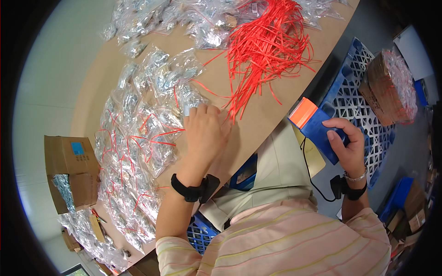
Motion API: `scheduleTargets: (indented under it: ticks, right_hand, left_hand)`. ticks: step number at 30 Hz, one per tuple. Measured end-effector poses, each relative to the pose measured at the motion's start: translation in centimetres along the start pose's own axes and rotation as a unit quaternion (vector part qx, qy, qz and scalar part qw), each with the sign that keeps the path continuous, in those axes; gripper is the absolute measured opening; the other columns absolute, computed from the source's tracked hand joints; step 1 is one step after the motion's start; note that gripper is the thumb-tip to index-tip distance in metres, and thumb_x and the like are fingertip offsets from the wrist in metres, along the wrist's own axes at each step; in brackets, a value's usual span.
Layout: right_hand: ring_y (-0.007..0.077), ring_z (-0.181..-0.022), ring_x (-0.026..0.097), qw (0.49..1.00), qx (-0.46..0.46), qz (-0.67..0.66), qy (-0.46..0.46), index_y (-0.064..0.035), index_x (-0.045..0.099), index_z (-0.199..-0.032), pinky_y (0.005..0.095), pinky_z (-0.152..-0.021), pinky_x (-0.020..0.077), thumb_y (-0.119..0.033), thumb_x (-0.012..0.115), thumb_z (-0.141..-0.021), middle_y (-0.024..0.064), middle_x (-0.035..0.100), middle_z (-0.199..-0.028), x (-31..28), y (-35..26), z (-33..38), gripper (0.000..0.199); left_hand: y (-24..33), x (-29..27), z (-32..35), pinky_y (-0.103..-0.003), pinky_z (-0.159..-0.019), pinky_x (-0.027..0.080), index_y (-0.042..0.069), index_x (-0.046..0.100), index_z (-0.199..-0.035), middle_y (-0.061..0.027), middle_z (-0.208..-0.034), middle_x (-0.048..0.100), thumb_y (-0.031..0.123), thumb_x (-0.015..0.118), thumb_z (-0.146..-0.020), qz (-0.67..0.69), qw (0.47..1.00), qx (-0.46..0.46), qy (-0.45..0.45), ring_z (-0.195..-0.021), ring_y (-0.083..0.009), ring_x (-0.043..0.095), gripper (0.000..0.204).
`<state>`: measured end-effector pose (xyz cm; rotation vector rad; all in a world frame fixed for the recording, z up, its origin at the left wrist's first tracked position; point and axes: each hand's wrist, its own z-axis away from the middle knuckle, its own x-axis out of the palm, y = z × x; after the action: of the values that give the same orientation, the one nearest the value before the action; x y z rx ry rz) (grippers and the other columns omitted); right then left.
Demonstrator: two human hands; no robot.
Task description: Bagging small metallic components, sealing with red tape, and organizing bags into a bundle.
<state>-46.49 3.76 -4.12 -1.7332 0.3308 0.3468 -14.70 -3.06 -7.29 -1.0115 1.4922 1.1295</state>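
My left hand (206,133) is closed, its fingers curled down at the edge of a pile of clear plastic bags (152,96) with small items inside. What its fingertips pinch is hidden under the hand. Thin red strips (159,142) lie across the bags, one reaching to my hand. Over my lap at the table edge, my right hand (347,142) grips a blue hand-held tool (317,131) with an orange front part and a toothed edge. A large bundle of loose red strips (271,46) lies beyond my left hand.
More filled bags (202,23) cover the far side of the brown table (258,117). An opened cardboard box (76,170) stands at the left. On the right, a blue plastic pallet (350,87) carries a carton (386,87) full of bags. A black cable (309,177) hangs by my lap.
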Motion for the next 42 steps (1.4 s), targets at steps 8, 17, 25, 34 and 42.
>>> scheduleTargets:
  ticks: [8,17,25,34,42]
  right_hand:
    - [0.0116,-0.078,0.061,1.000,-0.019,-0.015,-0.006,-0.0020,0.067,-0.102,0.0235,-0.071,0.0464,-0.008,0.061,-0.085,0.0075,0.068,-0.092,-0.5,1.0,0.2,0.018]
    - [0.0185,-0.061,0.063,0.927,-0.105,-0.339,-0.122,0.0000,0.067,-0.083,0.0264,-0.061,0.0490,-0.016,0.067,-0.075,0.0094,0.069,-0.077,1.0,4.5,0.6,0.018]
    - [0.0189,-0.056,0.062,0.942,-0.146,-0.205,-0.221,-0.0022,0.071,-0.083,0.0268,-0.052,0.0457,-0.015,0.070,-0.071,0.0095,0.071,-0.077,0.7,1.6,-0.1,0.017]
    - [0.0209,-0.053,0.063,0.987,-0.070,0.035,-0.140,-0.0052,0.070,-0.094,0.0284,-0.051,0.0469,-0.009,0.069,-0.076,0.0105,0.067,-0.069,1.0,-1.8,1.4,0.018]
    - [0.0049,-0.068,0.056,0.997,0.056,0.052,0.029,-0.0026,0.066,-0.104,0.0219,-0.061,0.0453,-0.010,0.064,-0.086,0.0056,0.068,-0.083,1.5,0.6,-0.2,0.019]
  left_hand:
    - [1.8,0.7,4.3,-0.040,-0.076,0.042,0.006,0.067,-0.082,-0.0092,-0.082,0.061,0.015,0.068,-0.075,0.042,0.999,0.014,-0.007,-0.085,-0.0280,0.057,0.012]
    - [5.7,-3.8,6.3,-0.029,-0.069,0.046,0.001,0.067,-0.098,-0.0048,-0.080,0.063,0.021,0.064,-0.091,0.487,0.852,-0.164,-0.098,-0.076,-0.0167,0.058,0.022]
    - [5.7,-4.7,7.7,-0.019,-0.062,0.044,0.000,0.064,-0.092,0.0011,-0.076,0.062,0.013,0.065,-0.092,0.605,0.755,-0.176,-0.182,-0.069,-0.0033,0.054,0.014]
    - [8.0,-5.3,9.3,-0.032,-0.055,0.050,0.000,0.061,-0.078,-0.0088,-0.073,0.060,-0.002,0.073,-0.072,0.291,0.920,0.217,0.146,-0.062,-0.0236,0.059,0.014]
    - [3.3,-2.6,5.6,-0.025,-0.059,0.044,-0.002,0.059,-0.090,-0.0063,-0.075,0.061,0.011,0.061,-0.091,0.417,0.896,-0.113,-0.100,-0.068,-0.0112,0.056,0.013]
